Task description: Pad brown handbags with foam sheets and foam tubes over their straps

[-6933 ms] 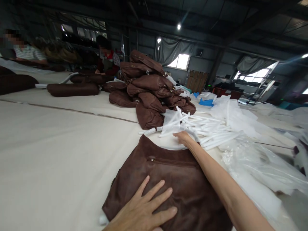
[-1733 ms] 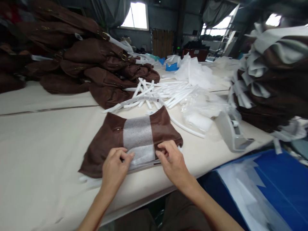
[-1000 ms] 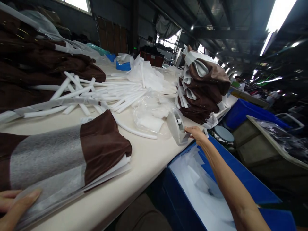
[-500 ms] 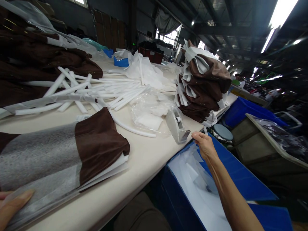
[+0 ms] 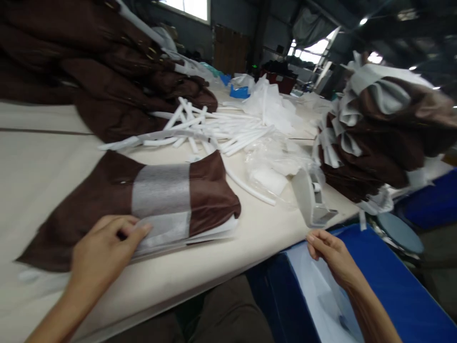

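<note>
A folded brown garment [image 5: 214, 195] lies on the table at the left, with a translucent whitish paper band [image 5: 160, 190] wrapped across it. White sheet edges stick out below its right end. My left hand [image 5: 107, 243] rests at the garment's front, thumb and fingers closed on the lower edge of the band. Just past the table edge, my right hand [image 5: 330, 252] is in a pinch, below and apart from a grey tape dispenser [image 5: 309, 200]. Whatever its fingertips hold, perhaps a bit of tape, is too small to make out.
White foam-like tubes [image 5: 228, 128] lie in a heap behind the garment, beside clear plastic wrapping [image 5: 274, 166]. Stacked brown garments with white sheets [image 5: 382, 138] stand at right, a brown pile [image 5: 107, 62] at left. Below the table edge is a blue bin [image 5: 389, 276], near a round stool [image 5: 400, 233].
The view has swung left, so the table's contents appear farther right. My right hand has drawn back from the dispenser's cutting end toward me. More of my left hand now shows on the band.
</note>
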`<state>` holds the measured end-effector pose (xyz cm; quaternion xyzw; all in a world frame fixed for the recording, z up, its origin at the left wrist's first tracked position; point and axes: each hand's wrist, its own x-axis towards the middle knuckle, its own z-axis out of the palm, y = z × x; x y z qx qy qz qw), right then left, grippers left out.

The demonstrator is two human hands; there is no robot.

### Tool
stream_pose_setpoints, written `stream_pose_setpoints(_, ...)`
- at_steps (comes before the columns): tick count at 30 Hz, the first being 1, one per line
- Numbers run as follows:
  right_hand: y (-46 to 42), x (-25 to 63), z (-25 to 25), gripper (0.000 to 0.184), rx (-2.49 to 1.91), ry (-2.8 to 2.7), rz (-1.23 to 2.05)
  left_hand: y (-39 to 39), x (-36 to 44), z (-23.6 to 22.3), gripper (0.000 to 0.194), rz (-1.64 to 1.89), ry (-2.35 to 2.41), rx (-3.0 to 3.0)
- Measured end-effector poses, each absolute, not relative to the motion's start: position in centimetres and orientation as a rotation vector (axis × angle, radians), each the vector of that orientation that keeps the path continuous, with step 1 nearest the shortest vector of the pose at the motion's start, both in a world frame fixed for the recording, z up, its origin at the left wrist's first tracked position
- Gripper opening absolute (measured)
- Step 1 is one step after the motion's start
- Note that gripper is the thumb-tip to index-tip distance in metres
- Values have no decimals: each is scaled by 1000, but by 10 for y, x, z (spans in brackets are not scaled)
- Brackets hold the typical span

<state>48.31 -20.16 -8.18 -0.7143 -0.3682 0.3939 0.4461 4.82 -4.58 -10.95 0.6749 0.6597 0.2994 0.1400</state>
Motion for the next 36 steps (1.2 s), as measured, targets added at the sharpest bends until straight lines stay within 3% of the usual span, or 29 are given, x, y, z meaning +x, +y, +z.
stream_pose_setpoints(6, -140, 397, -1, 29, -1368, -1862, 1617, -55, 54, -106, 33, 946, 1886, 1847)
stream_pose_setpoints(10, -70, 327, 18, 22, -936, -2398, 1718, -57, 54, -107, 30, 984, 1860, 1828)
stream_pose_setpoints(13, -19, 286, 8, 20, -798, -2682, 1637, -58, 53, -110, 31, 1011, 1849, 1821)
stream_pose_setpoints(20, 49, 234, -19, 15, -985, -3311, 1195, -59, 52, -120, 31, 1054, 1813, 1823)
stream_pose_setpoints(23, 51, 221, -23, 9, -985, -3540, 863, -60, 51, -124, 29, 1057, 1811, 1824)
stream_pose_setpoints(25, 50, 214, -26, 17, -1001, -3620, 540, -60, 50, -126, 29, 1050, 1820, 1831)
stream_pose_setpoints(29, 55, 210, -32, 45, -1098, -3585, 165, -60, 50, -126, 30, 1048, 1823, 1844)
stream_pose_setpoints(33, 61, 234, -33, 40, -1342, -3367, 225, -60, 50, -125, 31, 1047, 1823, 1846)
stream_pose_setpoints(36, 48, 273, -34, 40, -1599, -2788, 372, -58, 52, -121, 31, 1024, 1847, 1846)
